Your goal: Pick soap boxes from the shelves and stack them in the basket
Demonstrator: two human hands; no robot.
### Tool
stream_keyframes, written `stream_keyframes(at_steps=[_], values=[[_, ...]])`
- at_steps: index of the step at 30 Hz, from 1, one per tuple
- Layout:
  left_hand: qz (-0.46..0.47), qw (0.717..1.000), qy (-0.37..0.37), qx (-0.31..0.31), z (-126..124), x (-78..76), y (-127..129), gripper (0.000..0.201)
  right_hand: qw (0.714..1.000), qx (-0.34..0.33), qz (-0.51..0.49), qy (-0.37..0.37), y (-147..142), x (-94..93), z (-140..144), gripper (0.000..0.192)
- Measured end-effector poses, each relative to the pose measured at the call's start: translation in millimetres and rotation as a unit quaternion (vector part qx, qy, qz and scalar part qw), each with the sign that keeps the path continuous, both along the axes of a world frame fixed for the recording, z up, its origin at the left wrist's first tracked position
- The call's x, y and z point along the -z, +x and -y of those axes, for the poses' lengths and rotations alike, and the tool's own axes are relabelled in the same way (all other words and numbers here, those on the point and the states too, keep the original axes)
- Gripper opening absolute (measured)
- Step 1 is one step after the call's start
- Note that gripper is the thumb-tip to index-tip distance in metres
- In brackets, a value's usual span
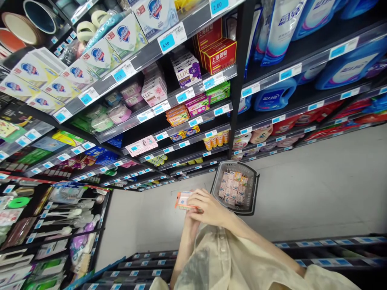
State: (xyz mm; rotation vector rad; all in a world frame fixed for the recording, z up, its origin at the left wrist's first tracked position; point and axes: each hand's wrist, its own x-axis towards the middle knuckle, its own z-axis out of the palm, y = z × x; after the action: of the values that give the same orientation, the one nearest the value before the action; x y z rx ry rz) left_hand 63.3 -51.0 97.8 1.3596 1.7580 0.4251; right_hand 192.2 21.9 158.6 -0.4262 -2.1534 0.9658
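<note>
Both my hands are together in front of my body, closed on a small orange-and-white packet [182, 200], possibly a wrapped soap bar. My right hand [206, 205] lies over its right end with bent fingers. Below it, my left hand [191, 219] grips from underneath, its fingers partly covered by the right hand. The packet's left end sticks out past the fingers. On the floor just right of my hands stands a grey shopping basket [256, 186]. Inside it, several small pink-and-white packets [231, 186] lie in rows, with a few orange ones [238, 176] at the back.
Ahead rises a shelf with soap boxes [123, 34], LUX packs [155, 90], red soap boxes [223, 56] and yellow-orange cans [216, 139]. Blue detergent bottles [273, 94] fill the right shelves. Utensils [69, 213] hang at left. Another shelf edge [145, 266] is close below me.
</note>
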Motion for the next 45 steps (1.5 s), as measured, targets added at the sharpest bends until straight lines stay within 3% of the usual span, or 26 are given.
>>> stream_keyframes(at_steps=[3,6,9,13,15,18,20,22,24,27,31,37,41,45], values=[[0.019,0.998,0.016,-0.064,-6,-4.4,-1,0.037,0.999,0.040,0.005,-0.026,4,0.7,1,0.036],[0.075,0.987,0.088,-0.113,-7,-17.0,-4,0.050,0.996,0.083,0.001,-0.043,8,3.7,3,0.054],[0.082,0.961,0.219,-0.145,-7,-33.0,-4,0.061,0.990,0.119,-0.027,-0.072,12,8.6,6,0.054],[-0.044,0.938,0.315,-0.139,-7,-51.8,2,0.063,0.962,0.159,-0.078,-0.206,14,15.8,10,0.042],[-0.088,0.936,0.314,-0.130,-7,-59.5,2,0.072,0.924,0.171,-0.118,-0.322,14,19.4,11,0.043],[-0.117,0.933,0.317,-0.120,-8,-69.9,-3,0.080,0.826,0.173,-0.203,-0.497,15,23.2,9,0.055],[-0.081,0.939,0.312,-0.120,-10,-75.5,-8,0.089,0.762,0.166,-0.253,-0.573,17,23.4,7,0.067],[0.020,0.954,0.275,-0.118,-16,-78.9,-14,0.103,0.728,0.160,-0.283,-0.603,20,22.1,5,0.076],[0.163,0.959,0.207,-0.103,-23,-79.5,-18,0.108,0.729,0.166,-0.299,-0.593,23,20.7,4,0.074],[0.309,0.937,0.126,-0.099,-35,-76.7,-26,0.088,0.763,0.181,-0.290,-0.549,25,21.4,2,0.061],[0.323,0.934,0.112,-0.104,-56,-71.8,-47,0.063,0.811,0.184,-0.253,-0.494,16,25.7,-6,0.056],[0.282,0.951,0.111,-0.057,-116,-80.2,-123,0.061,0.859,0.165,-0.213,-0.435,-21,31.1,-48,0.060],[0.200,0.952,0.215,-0.086,-176,-106.2,-200,0.062,0.845,0.184,-0.227,-0.447,-49,40.0,-77,0.055],[0.140,0.924,0.338,-0.113,-241,-139.1,-273,0.066,0.796,0.228,-0.273,-0.490,-81,57.5,-84,0.055]])
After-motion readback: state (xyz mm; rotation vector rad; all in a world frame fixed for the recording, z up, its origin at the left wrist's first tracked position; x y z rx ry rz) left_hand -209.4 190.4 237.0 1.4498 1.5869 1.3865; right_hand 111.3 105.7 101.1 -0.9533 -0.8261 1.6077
